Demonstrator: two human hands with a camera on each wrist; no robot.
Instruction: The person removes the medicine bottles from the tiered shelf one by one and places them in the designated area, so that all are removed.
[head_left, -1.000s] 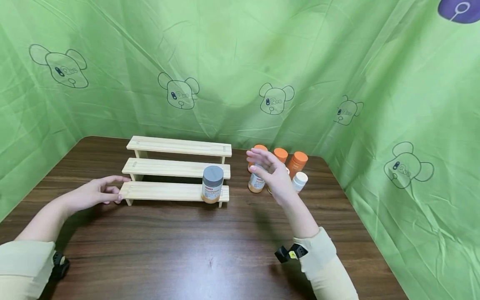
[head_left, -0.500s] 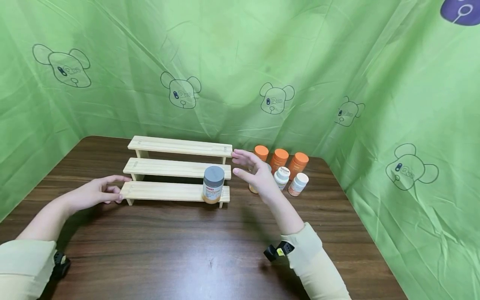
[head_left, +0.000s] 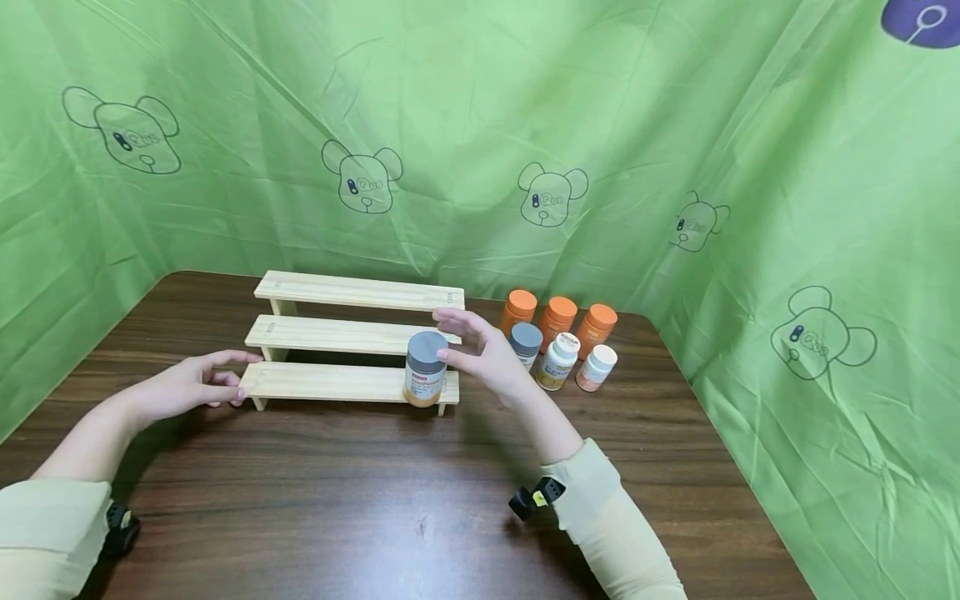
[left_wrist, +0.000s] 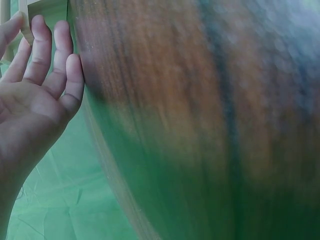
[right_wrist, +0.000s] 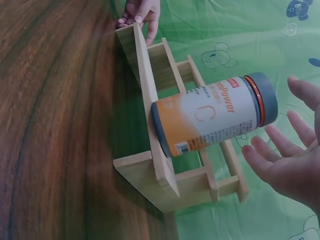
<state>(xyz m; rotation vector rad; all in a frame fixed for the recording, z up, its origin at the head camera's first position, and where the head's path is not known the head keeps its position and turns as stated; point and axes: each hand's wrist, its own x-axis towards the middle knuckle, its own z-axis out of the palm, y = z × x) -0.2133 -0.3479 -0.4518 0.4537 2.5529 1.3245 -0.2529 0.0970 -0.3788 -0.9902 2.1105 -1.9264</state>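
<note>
1. Right hand [head_left: 480, 354] at frame centre, fingers spread and straight, just beside the lid of the grey-capped jar [head_left: 425, 368], gripping nothing.
2. Grey-capped jar upright on the right end of the lowest step of the wooden stepped shelf [head_left: 330, 382].
3. Left hand [head_left: 191, 385] at centre left, fingers relaxed and apart, fingertips touching the shelf's left end.
4. Right of centre on the dark wooden table [head_left: 360, 492]: three orange-capped bottles [head_left: 558, 317], another grey-capped jar [head_left: 525, 343], two white-capped bottles [head_left: 577, 362].

The right hand [head_left: 480, 354] hovers open beside the grey-lidded jar [head_left: 425, 369] on the wooden rack's [head_left: 330, 382] lowest step.
</note>
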